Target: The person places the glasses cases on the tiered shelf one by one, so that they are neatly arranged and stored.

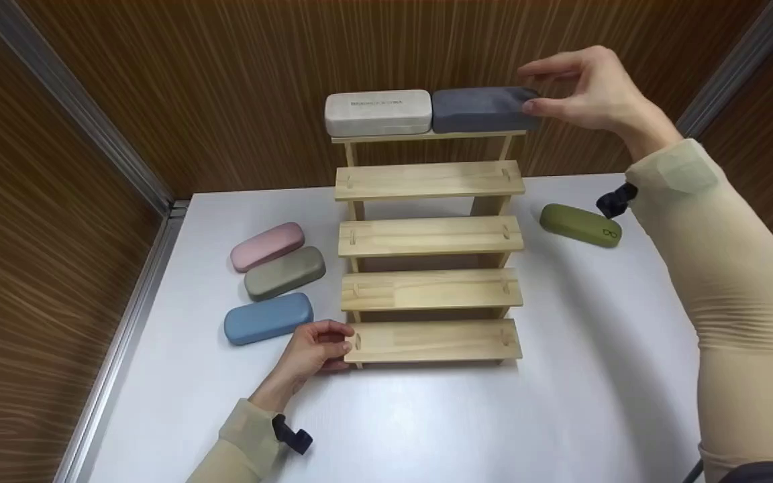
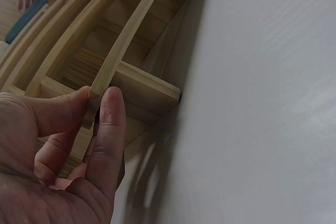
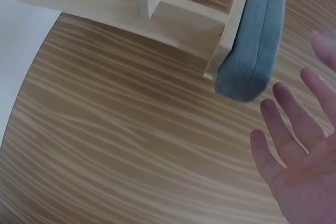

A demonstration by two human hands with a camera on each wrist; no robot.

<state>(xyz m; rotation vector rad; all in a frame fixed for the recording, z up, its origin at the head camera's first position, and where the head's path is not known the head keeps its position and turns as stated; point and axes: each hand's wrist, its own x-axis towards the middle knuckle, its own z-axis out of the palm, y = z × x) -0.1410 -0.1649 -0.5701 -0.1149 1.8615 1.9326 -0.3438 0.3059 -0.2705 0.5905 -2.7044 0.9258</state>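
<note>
A wooden tiered stand (image 1: 430,236) rises in steps in the middle of the table. My left hand (image 1: 309,352) grips the left end of its lowest shelf, thumb on top and fingers at the edge, as the left wrist view shows closely. On the top shelf, a whitish glasses case (image 1: 378,114) and a dark blue-grey glasses case (image 1: 477,109) lie end to end. Beside the right end of the blue-grey case is my right hand (image 1: 591,94), empty. In the right wrist view its fingers (image 3: 283,129) are spread, apart from the case's end.
Left of the stand lie a pink case (image 1: 267,247), a grey-green case (image 1: 284,273) and a blue case (image 1: 268,318). An olive-green case (image 1: 581,225) with a small glasses mark lies to the right. Wood-grain panels (image 1: 259,87) enclose the white table (image 1: 427,422) at the back and sides.
</note>
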